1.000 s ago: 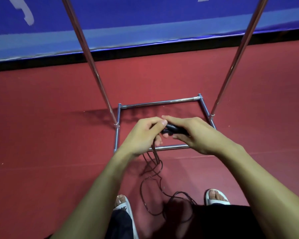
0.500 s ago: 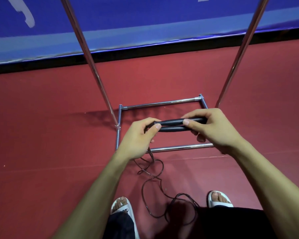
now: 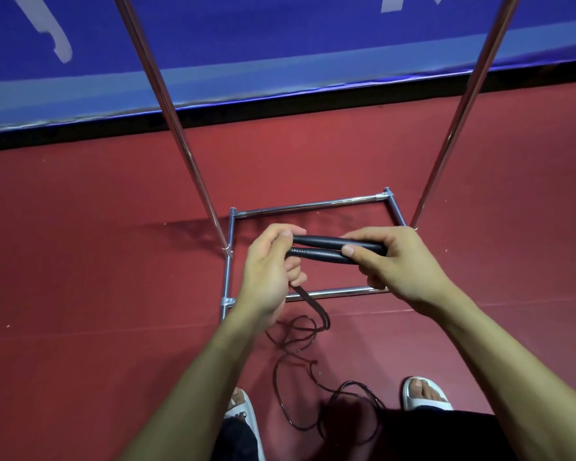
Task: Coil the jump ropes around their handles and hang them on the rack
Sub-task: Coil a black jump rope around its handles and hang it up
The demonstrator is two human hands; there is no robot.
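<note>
Two black jump-rope handles (image 3: 326,249) lie side by side, level, held in the air over the rack's base. The left hand (image 3: 270,277) curls its fingers round their left ends. The right hand (image 3: 399,264) pinches their right ends between thumb and fingers. One dark rope (image 3: 300,347) drops from the left hand and lies in loose loops on the red floor (image 3: 80,261). The metal rack (image 3: 310,205) shows two uprights and a four-bar base. Two white sandals (image 3: 426,394) are below.

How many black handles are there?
2. The upper handle and lower handle lie side by side; the left hand grips one end of the pair, the right hand the other. None seems hidden.
</note>
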